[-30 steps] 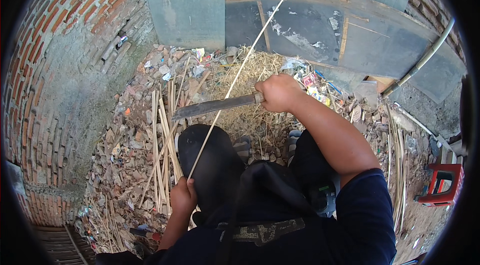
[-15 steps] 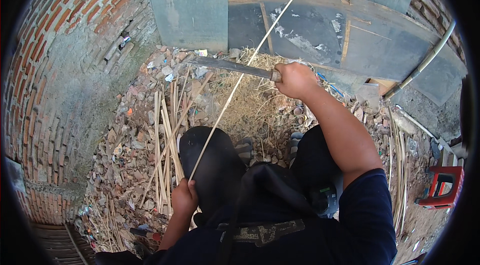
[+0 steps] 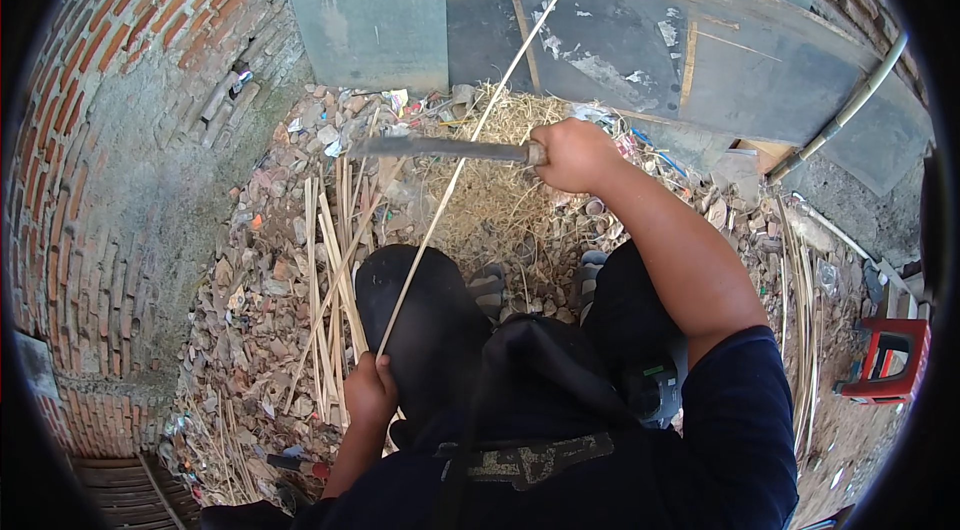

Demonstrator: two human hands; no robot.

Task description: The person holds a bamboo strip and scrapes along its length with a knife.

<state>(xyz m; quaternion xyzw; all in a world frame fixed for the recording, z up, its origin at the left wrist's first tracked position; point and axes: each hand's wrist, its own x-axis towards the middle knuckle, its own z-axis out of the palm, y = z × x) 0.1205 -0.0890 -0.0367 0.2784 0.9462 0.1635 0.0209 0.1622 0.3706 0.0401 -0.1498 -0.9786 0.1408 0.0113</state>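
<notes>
A long, thin, pale bamboo strip (image 3: 421, 255) slants away from me, its near end pinched in my closed left hand (image 3: 370, 391) beside my left thigh. From there it passes over that thigh, and its far end rises in front of the dark panels. My right hand (image 3: 580, 156) is wrapped round the handle of a long knife like a machete (image 3: 430, 147). The blade points left and crosses the strip about midway along it, seemingly against it; motion smears the blade a little. Fine shavings (image 3: 505, 205) lie on the ground beyond my feet.
Split bamboo strips (image 3: 335, 310) lie left of my knee, and more strips (image 3: 800, 330) at the right. Rubble covers the ground. A brick wall (image 3: 110, 190) rises left, grey panels (image 3: 640, 60) stand ahead. A red plastic stool (image 3: 888, 362) is at far right, near a leaning pole (image 3: 850, 120).
The knife has shifted slightly left and toward me along the strip. My left hand keeps its hold on the near end. The whole view has moved a little.
</notes>
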